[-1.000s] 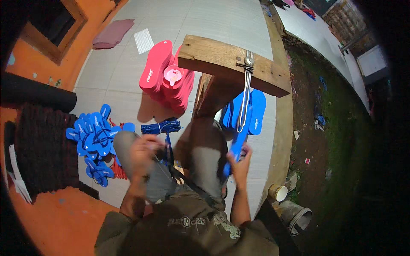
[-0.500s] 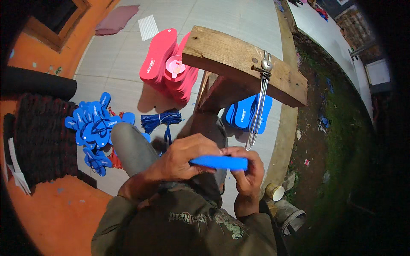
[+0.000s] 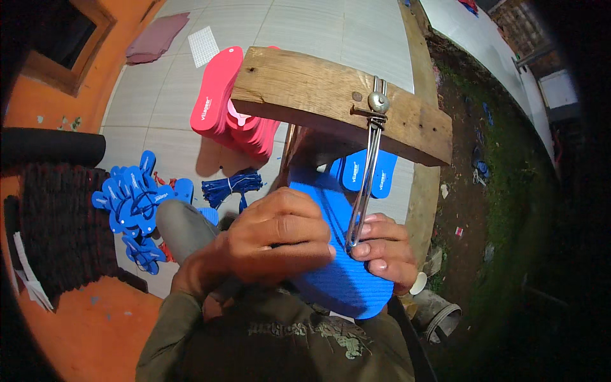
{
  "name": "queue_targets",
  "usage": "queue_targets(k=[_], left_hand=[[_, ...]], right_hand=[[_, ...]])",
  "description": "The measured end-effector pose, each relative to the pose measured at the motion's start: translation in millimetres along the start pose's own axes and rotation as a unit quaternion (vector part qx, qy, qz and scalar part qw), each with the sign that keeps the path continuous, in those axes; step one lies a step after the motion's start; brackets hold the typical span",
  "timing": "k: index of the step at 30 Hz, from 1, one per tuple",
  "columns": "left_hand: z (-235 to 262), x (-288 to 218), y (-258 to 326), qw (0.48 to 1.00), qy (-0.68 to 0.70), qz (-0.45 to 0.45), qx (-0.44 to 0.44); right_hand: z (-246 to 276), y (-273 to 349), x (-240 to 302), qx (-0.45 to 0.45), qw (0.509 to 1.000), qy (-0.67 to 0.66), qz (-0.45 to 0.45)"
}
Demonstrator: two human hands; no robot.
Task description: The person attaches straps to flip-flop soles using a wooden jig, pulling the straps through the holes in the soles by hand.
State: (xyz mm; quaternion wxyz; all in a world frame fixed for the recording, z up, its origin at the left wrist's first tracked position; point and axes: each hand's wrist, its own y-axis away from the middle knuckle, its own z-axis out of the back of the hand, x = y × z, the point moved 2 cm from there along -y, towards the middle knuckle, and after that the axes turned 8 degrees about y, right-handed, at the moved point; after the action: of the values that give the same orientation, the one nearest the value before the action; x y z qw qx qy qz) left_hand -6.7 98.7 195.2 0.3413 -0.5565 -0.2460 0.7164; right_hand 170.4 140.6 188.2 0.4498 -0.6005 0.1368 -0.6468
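A blue flip-flop sole (image 3: pixel 347 286) lies tilted in front of me with its ridged face up. My right hand (image 3: pixel 386 251) grips its right edge, fingertips on the ridged face beside the tip of a long metal wire loop (image 3: pixel 364 197). That tip touches the sole or sits just above it. The loop hangs from a bolt and bent nails on a thick wooden beam (image 3: pixel 305 79). Over the sole's left side my left hand (image 3: pixel 283 235) is closed, fingers curled; whatever it holds, if anything, is hidden.
Pink soles (image 3: pixel 216 95) are stacked behind, and more blue soles (image 3: pixel 369 169) lie under the beam. To the left are a heap of blue flip-flops (image 3: pixel 137 194), a tied bundle of dark blue straps (image 3: pixel 230 186) and a dark stack (image 3: pixel 63 223). A bucket (image 3: pixel 439 318) stands at right.
The blue sole, seen edge-on before in both hands, has turned ridged face up and come under the wire loop's tip. My left hand has come off its edge and closed above it.
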Motion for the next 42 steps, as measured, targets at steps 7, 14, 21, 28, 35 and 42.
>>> queue_targets(k=[7, 14, 21, 28, 35, 42], left_hand=[[-5, 30, -39, 0.910, -0.325, 0.079, -0.244], [-9, 52, 43, 0.887, -0.282, 0.079, -0.357], [-47, 47, 176, 0.830, -0.330, 0.384, -0.234], [-76, 45, 138, 0.860, -0.087, 0.490, -0.114], [-93, 49, 116, 0.876, 0.001, 0.463, -0.133], [-48, 1, 76, 0.956, 0.035, 0.257, -0.140]], right_hand=[[-15, -34, -39, -0.234, 0.931, 0.269, -0.074], [50, 65, -175, -0.357, 0.817, 0.381, -0.245], [60, 210, -301, -0.046, 0.637, 0.535, -0.553], [40, 176, -147, -0.198, 0.771, 0.056, -0.603], [-34, 182, -3, -0.075, 0.838, 0.021, -0.540], [-16, 80, 1, -0.015, 0.903, -0.093, -0.419]])
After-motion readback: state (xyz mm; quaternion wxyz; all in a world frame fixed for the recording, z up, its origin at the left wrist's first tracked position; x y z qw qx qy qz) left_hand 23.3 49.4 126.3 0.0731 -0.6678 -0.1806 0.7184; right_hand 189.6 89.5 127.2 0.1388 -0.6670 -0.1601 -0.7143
